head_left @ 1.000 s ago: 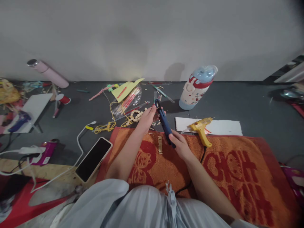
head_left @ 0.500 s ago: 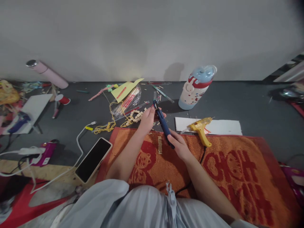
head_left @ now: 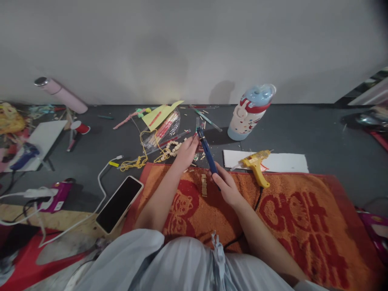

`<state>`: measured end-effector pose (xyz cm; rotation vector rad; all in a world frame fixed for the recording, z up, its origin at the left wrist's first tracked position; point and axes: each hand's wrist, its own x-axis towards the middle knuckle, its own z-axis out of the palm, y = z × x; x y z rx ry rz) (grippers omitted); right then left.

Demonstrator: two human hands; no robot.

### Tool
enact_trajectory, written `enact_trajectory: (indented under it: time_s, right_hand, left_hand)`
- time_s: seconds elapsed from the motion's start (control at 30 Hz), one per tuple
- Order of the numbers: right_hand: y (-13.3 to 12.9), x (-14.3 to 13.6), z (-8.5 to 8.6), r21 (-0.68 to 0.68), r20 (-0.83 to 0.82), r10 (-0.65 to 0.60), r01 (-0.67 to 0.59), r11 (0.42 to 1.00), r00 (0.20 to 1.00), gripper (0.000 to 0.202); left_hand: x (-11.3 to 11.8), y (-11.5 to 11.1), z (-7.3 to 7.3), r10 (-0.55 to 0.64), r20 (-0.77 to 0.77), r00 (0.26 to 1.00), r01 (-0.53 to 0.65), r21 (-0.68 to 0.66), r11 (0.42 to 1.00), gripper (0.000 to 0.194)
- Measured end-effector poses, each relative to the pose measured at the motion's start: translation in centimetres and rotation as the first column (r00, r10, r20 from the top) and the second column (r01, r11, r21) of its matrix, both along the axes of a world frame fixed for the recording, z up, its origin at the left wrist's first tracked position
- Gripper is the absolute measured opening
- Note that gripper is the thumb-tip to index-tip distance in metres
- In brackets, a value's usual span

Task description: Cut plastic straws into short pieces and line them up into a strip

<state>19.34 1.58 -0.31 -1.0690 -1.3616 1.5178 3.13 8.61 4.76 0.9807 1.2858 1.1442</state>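
My right hand is wrapped round the lower handle of a dark blue pliers-like tool. The tool slants up and to the left, with its head by the fingertips of my left hand. Those left fingers are pinched together; what lies in them is too small to make out. Below the tool, a row of short wooden stick pieces lies on the orange towel. More little pieces are scattered beyond the towel's far edge. A ring of pale stick pieces rests just left of my left hand.
A yellow glue gun lies on a white board, with a cartoon bottle standing behind. To the left are a phone, yellow yarn, bagged sticks, a white cable and a pink flask.
My left hand has shifted slightly left and down from the tool's head. The tool has turned a little in my right hand. Loose pieces near the towel's far edge lie differently.
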Motion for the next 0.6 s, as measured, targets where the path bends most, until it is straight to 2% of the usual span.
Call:
enact_trajectory:
  time_s: [0.2,0.3,0.4,0.47,0.6]
  right_hand:
    - [-0.2,0.2,-0.5,0.032,0.025,-0.012,0.011,0.999,1.0,0.059]
    - [-0.3,0.2,-0.7,0.037,0.026,-0.007,0.006,0.999,1.0,0.061]
    - [-0.3,0.3,-0.8,0.047,0.032,0.001,-0.003,0.999,0.999,0.061]
    - [-0.3,0.3,-0.9,0.052,0.039,0.005,-0.007,0.999,0.999,0.061]
    - [-0.3,0.3,-0.9,0.061,0.055,0.003,-0.007,0.998,0.998,0.062]
  left_hand:
    - [-0.7,0.1,0.4,-0.063,-0.07,0.996,0.067,0.056,0.996,0.027]
    - [-1.0,-0.1,0.9,-0.067,-0.216,0.974,0.095,0.125,0.988,0.023]
    - [-1.4,-0.3,1.3,-0.047,-0.406,0.913,0.133,0.188,0.973,0.021]
    - [-1.5,-0.4,1.4,-0.048,-0.479,0.877,0.161,0.198,0.967,0.023]
    - [-1.6,-0.3,1.3,-0.074,-0.451,0.889,0.18,0.197,0.964,0.024]
